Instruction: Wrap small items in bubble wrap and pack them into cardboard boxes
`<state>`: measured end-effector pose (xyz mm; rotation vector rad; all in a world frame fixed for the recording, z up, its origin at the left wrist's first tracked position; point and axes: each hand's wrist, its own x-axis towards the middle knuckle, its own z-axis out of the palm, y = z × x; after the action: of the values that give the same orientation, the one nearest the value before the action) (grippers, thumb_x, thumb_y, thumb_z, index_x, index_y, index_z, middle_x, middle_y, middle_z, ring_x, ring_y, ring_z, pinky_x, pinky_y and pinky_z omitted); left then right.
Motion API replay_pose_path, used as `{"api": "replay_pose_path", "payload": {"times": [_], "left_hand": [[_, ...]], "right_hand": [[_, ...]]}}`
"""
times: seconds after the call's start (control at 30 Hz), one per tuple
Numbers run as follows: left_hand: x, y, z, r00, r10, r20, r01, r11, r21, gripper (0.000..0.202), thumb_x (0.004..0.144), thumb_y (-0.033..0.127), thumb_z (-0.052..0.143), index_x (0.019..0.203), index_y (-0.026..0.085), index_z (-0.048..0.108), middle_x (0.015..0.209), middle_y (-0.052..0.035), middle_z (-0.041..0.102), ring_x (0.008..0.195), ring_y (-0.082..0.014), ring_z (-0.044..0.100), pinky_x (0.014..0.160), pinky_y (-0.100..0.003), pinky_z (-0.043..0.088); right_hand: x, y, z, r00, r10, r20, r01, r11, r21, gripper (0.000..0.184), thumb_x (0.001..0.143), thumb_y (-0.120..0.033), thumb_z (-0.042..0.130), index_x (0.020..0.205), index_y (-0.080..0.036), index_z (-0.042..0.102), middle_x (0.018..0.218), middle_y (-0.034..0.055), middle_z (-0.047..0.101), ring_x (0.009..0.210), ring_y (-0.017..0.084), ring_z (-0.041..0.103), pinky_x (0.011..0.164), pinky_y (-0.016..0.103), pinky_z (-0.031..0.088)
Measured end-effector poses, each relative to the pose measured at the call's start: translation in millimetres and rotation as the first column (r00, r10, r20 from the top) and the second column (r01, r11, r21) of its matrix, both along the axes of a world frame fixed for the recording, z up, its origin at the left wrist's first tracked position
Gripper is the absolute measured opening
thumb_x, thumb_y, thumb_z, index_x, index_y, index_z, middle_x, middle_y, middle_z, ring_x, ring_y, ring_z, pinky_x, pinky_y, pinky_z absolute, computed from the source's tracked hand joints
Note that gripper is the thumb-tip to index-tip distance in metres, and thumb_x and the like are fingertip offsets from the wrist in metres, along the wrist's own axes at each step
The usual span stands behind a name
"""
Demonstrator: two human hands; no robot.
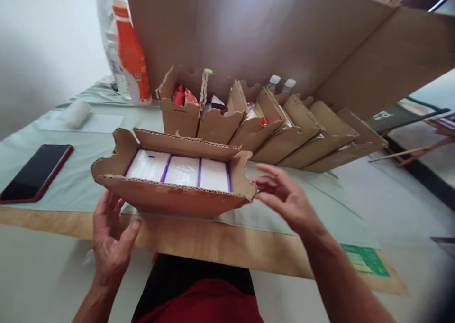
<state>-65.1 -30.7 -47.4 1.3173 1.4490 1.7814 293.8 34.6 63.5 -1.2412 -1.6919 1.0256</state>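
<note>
An open-topped cardboard box [170, 197] stands near the table's front edge, its rim cut in curves at both ends. Inside it sit three white plastic-wrapped packs [182, 170] with purple edges. My left hand [111, 237] is at the box's lower left corner, palm turned inward, thumb and fingers apart. On the other side, my right hand [284, 197] has its fingers spread beside the right end of the box; whether the fingertips touch the cardboard I cannot tell. Neither hand is wrapped around anything.
Behind the box runs a row of several cardboard bins [220, 124] with small packets in them. A phone [37, 171] and a white roll [76, 113] lie at left. An orange bottle [131, 52] stands at the back before a large cardboard panel [227, 33].
</note>
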Motion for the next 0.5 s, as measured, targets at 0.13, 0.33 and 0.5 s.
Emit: {"api": "replay_pose_path", "payload": {"times": [0.13,0.33,0.5], "left_hand": [[4.3,13.5,8.7,0.996,-0.033,0.084,0.050,0.977,-0.208,0.068,0.082,0.044,0.080,0.143,0.028,0.054,0.142,-0.0096,0.062,0.134,-0.0300,0.060,0.118,-0.045,0.046],[47.1,22.3,12.2,0.999,-0.029,0.039,0.036,0.979,-0.203,0.067,0.082,0.043,0.078,0.139,0.024,0.049,0.129,-0.0092,0.062,0.122,-0.0250,0.062,0.108,-0.037,0.050],[93.8,66.8,15.8,0.961,-0.275,0.024,0.276,0.951,-0.141,0.080,0.083,0.045,0.074,0.151,0.022,0.039,0.148,-0.0151,0.054,0.140,-0.0315,0.053,0.121,-0.047,0.041]], "right_hand": [[-30.1,-18.2,-47.2,0.990,0.106,0.090,-0.110,0.993,0.045,0.078,0.082,-0.057,0.084,0.147,-0.025,0.057,0.148,0.0161,0.064,0.133,0.034,0.064,0.107,0.051,0.058],[-39.3,-9.0,-66.3,0.991,-0.057,0.117,0.041,0.990,0.133,0.057,0.086,-0.054,0.076,0.131,-0.019,0.066,0.135,0.0174,0.071,0.123,0.038,0.068,0.104,0.057,0.056],[15.8,17.5,-61.8,0.955,-0.216,0.202,0.199,0.975,0.097,0.049,0.080,-0.062,0.073,0.103,-0.019,0.072,0.108,0.0150,0.079,0.103,0.037,0.073,0.091,0.052,0.059]]}}
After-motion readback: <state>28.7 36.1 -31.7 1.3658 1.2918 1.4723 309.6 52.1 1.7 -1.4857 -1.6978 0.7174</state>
